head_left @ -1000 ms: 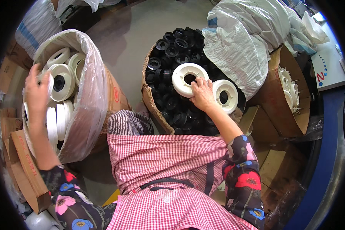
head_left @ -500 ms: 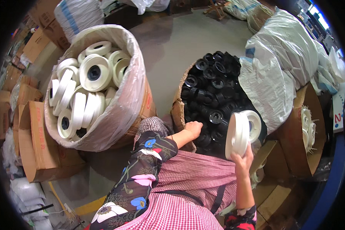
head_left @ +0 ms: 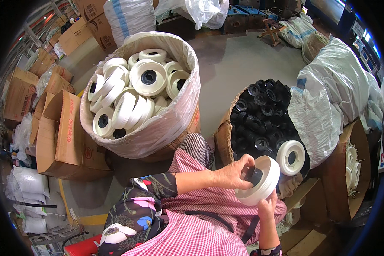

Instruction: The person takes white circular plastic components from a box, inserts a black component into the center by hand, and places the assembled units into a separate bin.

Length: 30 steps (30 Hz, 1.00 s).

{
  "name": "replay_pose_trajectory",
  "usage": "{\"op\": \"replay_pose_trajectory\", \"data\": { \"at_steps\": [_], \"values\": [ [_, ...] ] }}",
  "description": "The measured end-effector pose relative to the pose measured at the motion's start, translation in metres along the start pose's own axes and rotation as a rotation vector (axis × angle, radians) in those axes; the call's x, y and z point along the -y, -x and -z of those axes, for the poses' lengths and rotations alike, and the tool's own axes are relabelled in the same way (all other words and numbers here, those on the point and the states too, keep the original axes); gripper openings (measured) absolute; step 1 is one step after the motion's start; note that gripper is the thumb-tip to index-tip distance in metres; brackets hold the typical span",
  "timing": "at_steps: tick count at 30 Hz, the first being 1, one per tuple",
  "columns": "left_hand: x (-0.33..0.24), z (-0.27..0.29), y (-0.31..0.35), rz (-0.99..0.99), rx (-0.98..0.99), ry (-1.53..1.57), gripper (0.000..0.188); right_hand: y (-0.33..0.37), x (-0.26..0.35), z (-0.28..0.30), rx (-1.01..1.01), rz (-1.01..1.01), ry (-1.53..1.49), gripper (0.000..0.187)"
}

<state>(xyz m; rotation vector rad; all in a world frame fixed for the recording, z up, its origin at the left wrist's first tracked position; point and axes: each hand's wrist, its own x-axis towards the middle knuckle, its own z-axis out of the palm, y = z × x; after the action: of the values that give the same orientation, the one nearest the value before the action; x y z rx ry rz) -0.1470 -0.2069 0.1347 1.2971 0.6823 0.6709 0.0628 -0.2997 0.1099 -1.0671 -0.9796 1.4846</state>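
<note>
My right hand [head_left: 267, 205] grips a round white plastic part [head_left: 266, 187] by its lower rim, tilted above my lap. Closed around a short black plastic collar [head_left: 255, 176], my left hand [head_left: 236, 173] has it at the hollow centre of that white part. Whether the collar is fully seated cannot be seen. Just beyond, another white part [head_left: 297, 148] with a dark centre rests on the near right edge of a heap of black collars [head_left: 260, 123]. The heap fills a cardboard container [head_left: 222, 138] in front of me.
To the left stands a big plastic-lined container [head_left: 192, 91] heaped with white parts with black centres [head_left: 148, 77]. An open carton [head_left: 64, 136] is beside it. White woven sacking [head_left: 320, 106] lies at the right, near a carton [head_left: 357, 170] of white parts.
My left hand has come from the black heap to the white part, now with a collar in its fingers. My right hand has lowered and tilted the white part. The view has shifted.
</note>
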Motion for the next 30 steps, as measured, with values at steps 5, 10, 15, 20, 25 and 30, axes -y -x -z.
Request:
{"op": "replay_pose_trajectory", "data": {
  "at_steps": [5, 10, 15, 20, 25, 30],
  "values": [
    [0.005, 0.007, 0.001, 0.173, 0.209, 0.235, 0.068, -0.007, 0.040, -0.023, 0.208, 0.573, 0.850, 0.069],
    [0.011, 0.005, 0.006, 0.371, 0.308, 0.706, 0.064, -0.005, 0.049, -0.025, 0.302, 0.772, 0.996, 0.071],
    [0.001, 0.004, -0.011, 0.156, 0.190, 0.015, 0.068, -0.012, 0.036, -0.011, 0.189, 0.373, 0.365, 0.105],
    [-0.005, 0.020, -0.001, 0.174, 0.225, 0.034, 0.068, -0.029, 0.047, -0.005, 0.110, -0.581, 0.265, 0.060],
    [-0.027, 0.031, -0.012, 0.217, 0.090, 0.094, 0.066, -0.028, 0.037, -0.013, -0.141, 0.507, 0.927, 0.043],
    [-0.096, 0.168, 0.038, -0.075, -0.512, -0.259, 0.048, -0.055, 0.029, 0.030, -0.291, 0.615, 1.087, 0.039]
  ]
}}
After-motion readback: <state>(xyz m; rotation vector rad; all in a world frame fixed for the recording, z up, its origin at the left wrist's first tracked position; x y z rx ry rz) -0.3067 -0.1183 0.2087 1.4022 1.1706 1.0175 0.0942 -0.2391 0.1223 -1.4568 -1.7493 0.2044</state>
